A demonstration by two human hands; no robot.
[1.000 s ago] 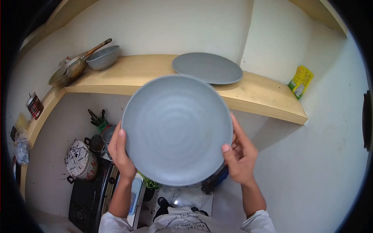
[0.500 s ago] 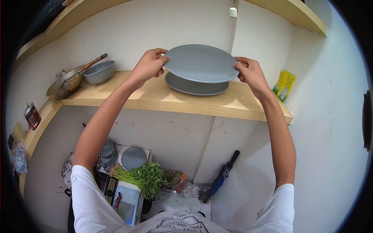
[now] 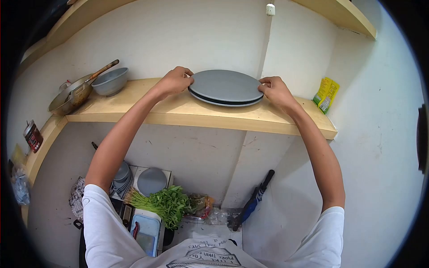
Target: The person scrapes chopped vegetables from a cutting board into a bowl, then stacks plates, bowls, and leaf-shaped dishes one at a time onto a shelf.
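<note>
A large grey plate (image 3: 226, 85) lies just over a second grey plate (image 3: 223, 104) of similar size on the wooden shelf (image 3: 167, 107). A thin dark gap shows between their front rims; whether they touch at the back is hidden. My left hand (image 3: 175, 81) pinches the upper plate's left rim between thumb and fingers. At the opposite rim, my right hand (image 3: 277, 91) is closed on the same plate. The lower plate is mostly covered, with only its front edge visible.
A grey bowl (image 3: 110, 81) and a wok (image 3: 71, 99) with a wooden-handled utensil (image 3: 105, 69) stand left on the shelf. Yellow packets (image 3: 326, 95) lean at its right end. Below are leafy greens (image 3: 167, 203), a blue tray (image 3: 146, 234), stacked dishes (image 3: 121, 178) and an umbrella (image 3: 252, 203).
Both hands have lowered the upper plate toward the lower one. The wide space between the plates has narrowed to a thin gap, and the view has shifted slightly.
</note>
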